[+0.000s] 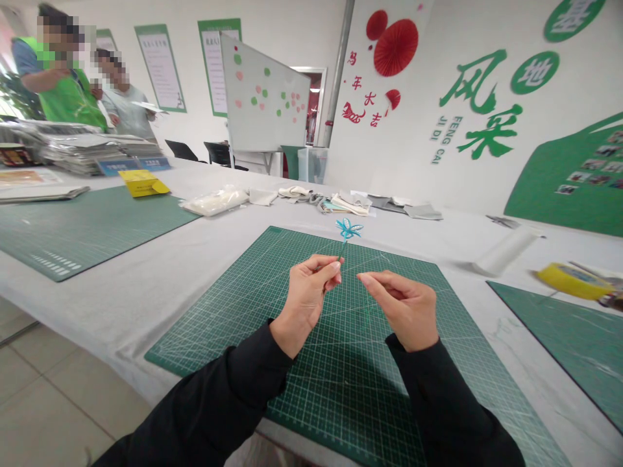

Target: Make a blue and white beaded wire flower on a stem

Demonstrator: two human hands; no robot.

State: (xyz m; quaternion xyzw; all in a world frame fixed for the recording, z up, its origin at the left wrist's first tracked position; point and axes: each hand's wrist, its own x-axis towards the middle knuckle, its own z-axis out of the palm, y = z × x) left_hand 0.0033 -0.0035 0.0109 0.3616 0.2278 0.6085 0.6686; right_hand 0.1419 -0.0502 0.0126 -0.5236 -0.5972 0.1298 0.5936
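Both hands were raised above the green cutting mat (233, 305) on the table (107, 285), the left hand (306, 295) at eleven o'clock from the mat's middle and the right hand (406, 305) at two. Thumb and fingers of the left pinched the thin stem (343, 248) of a small blue flower (348, 229), whose head rose clear of the fingertips toward twelve o'clock. On the right, thumb and forefinger were pressed together near the stem without touching it; whether they held anything fine, I could not tell.

A light grip on the stem seemed best here, firm enough to stop it rolling yet clear of the petals, which looked easy to bend. Resting both wrists on the mat would probably have steadied the fingers.

Of the containers, a clear plastic bag (217, 200) lay between ten and eleven o'clock, with something white inside. Beyond the table, just short of twelve, stood a clear plastic tub (315, 164); its contents could not be made out. At ten o'clock a yellow card (143, 184), perhaps a small opened box, showed nothing inside
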